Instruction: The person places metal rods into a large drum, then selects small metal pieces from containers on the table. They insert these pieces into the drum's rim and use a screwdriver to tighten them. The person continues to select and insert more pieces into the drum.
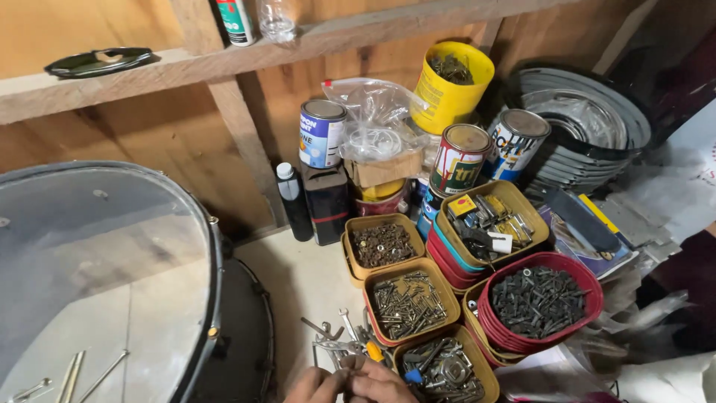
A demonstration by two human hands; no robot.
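Hands | L hand (312,385) + R hand (379,385) curled, touching | by wrenches (333,339); grip unclear

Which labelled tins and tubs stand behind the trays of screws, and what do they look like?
Paint tin: left, round, blue and white label.
Yellow tub: tilted at the back, holding dark hardware.
Tin: centre, red, green and cream label.
Tin: right, white label with blue and red.
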